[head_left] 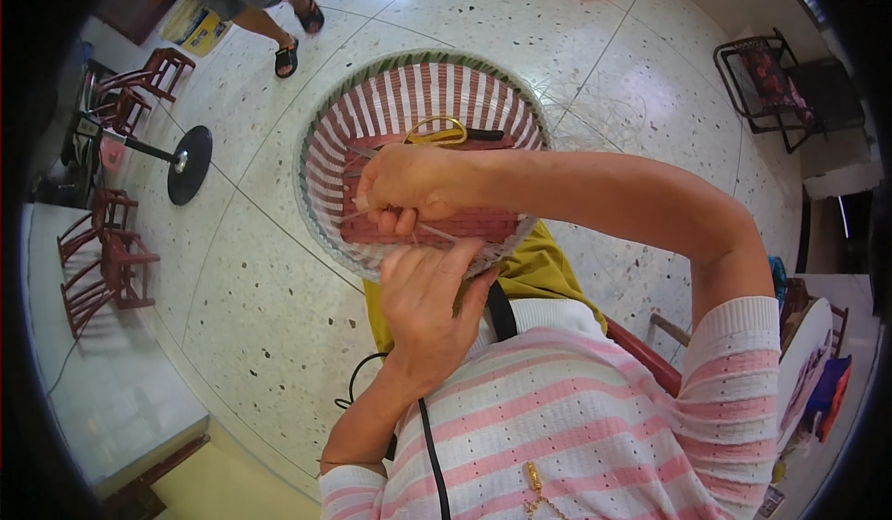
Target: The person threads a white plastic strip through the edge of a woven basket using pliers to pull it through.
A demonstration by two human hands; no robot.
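A round woven basket point(321, 120) with red-brown and white stripes and a green and pale rim rests at my lap. My left hand point(427, 292) is at its near rim, fingers bent over the edge and closed on it. Above the basket's inside, my right hand point(409, 185) is closed, with its fingertips pinching a thin pale strip point(437, 232) that runs toward the left hand. In the basket lie a tool with a yellow loop handle point(451, 131) and a black-handled tool point(485, 135). My right forearm hides part of the basket floor.
Loose clear strands point(599, 116) lie on the speckled floor right of the basket. A person's legs in sandals point(288, 55) are at the far left. Small wooden chairs point(125, 260) and a round black stand base point(190, 165) are left; a folding chair point(767, 88) is right.
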